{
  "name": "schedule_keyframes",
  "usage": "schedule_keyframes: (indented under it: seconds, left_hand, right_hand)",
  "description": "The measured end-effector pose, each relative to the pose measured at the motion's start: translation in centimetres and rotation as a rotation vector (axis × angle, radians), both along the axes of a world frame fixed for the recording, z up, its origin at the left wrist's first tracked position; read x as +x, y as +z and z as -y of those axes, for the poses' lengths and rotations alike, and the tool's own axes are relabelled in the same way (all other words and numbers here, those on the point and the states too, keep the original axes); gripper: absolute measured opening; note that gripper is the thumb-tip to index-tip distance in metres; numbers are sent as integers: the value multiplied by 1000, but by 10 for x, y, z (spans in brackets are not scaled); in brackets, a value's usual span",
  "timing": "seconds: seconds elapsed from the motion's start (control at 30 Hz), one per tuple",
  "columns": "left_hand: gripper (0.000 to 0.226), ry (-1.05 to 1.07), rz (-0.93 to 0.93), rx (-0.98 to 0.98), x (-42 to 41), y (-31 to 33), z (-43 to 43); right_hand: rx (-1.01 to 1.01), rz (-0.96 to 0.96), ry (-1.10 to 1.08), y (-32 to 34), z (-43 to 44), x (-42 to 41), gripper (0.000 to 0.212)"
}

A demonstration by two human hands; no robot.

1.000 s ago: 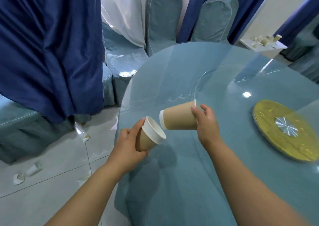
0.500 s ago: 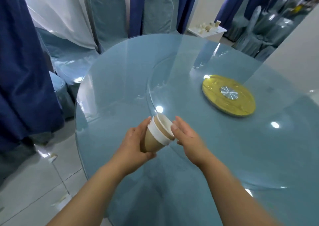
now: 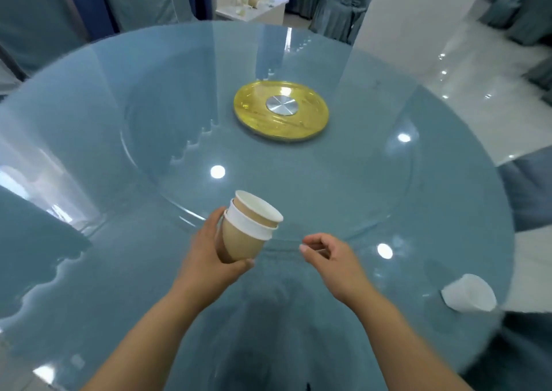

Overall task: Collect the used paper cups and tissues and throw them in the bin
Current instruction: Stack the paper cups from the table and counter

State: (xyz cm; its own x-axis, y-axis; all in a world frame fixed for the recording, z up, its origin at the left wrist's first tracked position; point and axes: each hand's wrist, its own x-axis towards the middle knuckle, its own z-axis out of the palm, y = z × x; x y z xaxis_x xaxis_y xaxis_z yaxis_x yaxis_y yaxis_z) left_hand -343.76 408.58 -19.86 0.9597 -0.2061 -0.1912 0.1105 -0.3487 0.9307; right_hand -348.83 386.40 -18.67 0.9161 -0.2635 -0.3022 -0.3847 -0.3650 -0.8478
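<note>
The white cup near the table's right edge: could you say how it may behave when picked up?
The white cup seems to lie on its side on the glass table, so a nudge would probably roll it. It looks like thin paper: likely light and easily crushed.

Round glass-topped table over blue cloth (image 3: 119, 271). Round gold turntable base with silver hub (image 3: 254, 115) at centre. White paper cup (image 3: 469, 293), blurred, at 4 o'clock near the table's edge.

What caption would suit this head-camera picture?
Left hand grips two nested paper cups above a glass table; right hand loosely curled, empty.
</note>
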Motion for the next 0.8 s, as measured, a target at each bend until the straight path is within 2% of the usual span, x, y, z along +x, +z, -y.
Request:
schedule_keyframes:
  seconds: [0.27,0.5,0.57,0.67,0.73,0.8]
  left_hand:
    - [88,-68,-44,-25,-22,-9,109]
    - [82,-55,-38,-56,-36,-3,184]
    - [82,-54,-43,-52,-40,-4,199]
    - [88,-55,-60,-40,-44,-8,210]
    - [88,-44,-64,-35,-45,-10,212]
    - [88,-22,-66,-20,-48,-11,211]
  right_hand:
    - [-177,-44,-63,-18,121,-46,9]
    - [-720,79,-135,-16,210,-76,44]
    - [-810,-90,-155,-17,229,-82,62]
    - [-768,-453,-123,-24,250,-89,86]
    - [-678,-554,-70,-30,257,-93,82]
    - [-636,-540,-7,-33,259,-95,63]
